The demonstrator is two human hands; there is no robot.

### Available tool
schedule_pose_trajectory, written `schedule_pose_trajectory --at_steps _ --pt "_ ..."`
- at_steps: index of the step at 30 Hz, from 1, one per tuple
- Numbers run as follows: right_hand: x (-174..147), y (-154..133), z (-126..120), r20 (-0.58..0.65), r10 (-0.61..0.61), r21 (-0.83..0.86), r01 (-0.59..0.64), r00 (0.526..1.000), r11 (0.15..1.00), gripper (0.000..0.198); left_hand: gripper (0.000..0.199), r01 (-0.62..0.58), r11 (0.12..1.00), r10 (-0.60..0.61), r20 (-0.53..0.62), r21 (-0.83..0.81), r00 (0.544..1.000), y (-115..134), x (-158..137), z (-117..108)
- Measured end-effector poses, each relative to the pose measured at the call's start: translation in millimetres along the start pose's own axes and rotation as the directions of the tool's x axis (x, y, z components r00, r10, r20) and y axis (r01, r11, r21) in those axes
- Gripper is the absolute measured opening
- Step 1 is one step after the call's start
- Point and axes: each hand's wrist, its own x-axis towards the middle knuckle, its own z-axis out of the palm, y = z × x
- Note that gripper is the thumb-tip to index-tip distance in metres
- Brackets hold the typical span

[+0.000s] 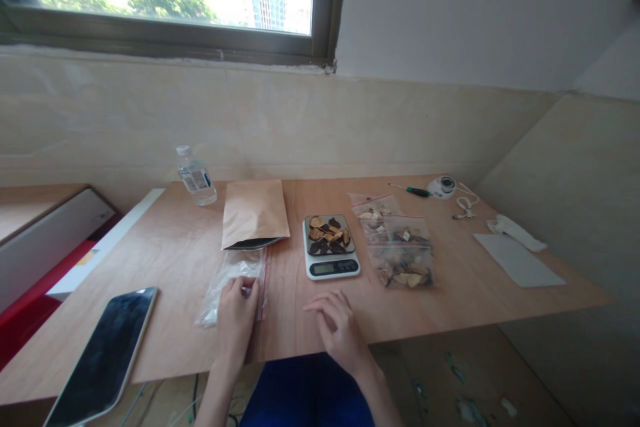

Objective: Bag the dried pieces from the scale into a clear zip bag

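Note:
My left hand (237,310) lies on a stack of clear zip bags (220,287) with red seal lines; its fingers are curled and the thumb meets the index finger, but what they pinch cannot be made out. Over the table's front edge, my right hand (337,323) holds nothing, its fingers loosely bent and apart. Just beyond it stands a white kitchen scale (335,269) with a lit display. On the scale's plate lie dried brown and dark slices (327,233). A kraft paper pouch (256,213) lies behind the zip bags, its dark mouth facing me.
Zip bags of dried pieces (405,253) lie right of the scale. A water bottle (197,177) stands at the back left, a phone (105,353) lies front left. Farther right are a screwdriver (417,191), a white camera (441,187) with a cable, and a white sheet (517,260).

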Motion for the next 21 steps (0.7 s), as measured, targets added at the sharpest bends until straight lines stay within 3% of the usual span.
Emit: schedule_pose_trajectory --at_steps 5,9,11,14,16,21 --pt "8 -21 20 0.001 0.186 0.165 -0.183 0.983 0.969 0.022 0.027 0.104 0.981 -0.095 0.061 -0.162 0.994 33 -26 -11" --pt "18 -30 35 0.041 0.355 0.416 -0.339 0.934 0.844 0.029 0.026 -0.016 0.945 0.042 0.072 -0.327 0.996 57 -42 -15" --pt "22 -31 38 0.044 0.383 0.518 -0.350 0.922 0.781 0.031 0.024 -0.086 0.920 0.123 0.073 -0.382 0.990 63 -45 -16" --pt "27 -27 36 -0.004 0.416 0.598 -0.331 0.909 0.730 0.029 0.021 -0.090 0.895 0.167 0.142 -0.438 0.976 65 -45 -17" --pt "28 -24 32 -0.017 0.421 0.603 -0.327 0.907 0.728 0.028 0.019 -0.097 0.884 0.196 0.175 -0.457 0.965 64 -46 -17" --pt "26 -21 22 -0.016 0.393 0.593 -0.308 0.919 0.744 0.028 0.029 -0.185 0.869 0.267 0.120 -0.460 0.956 56 -49 -10"
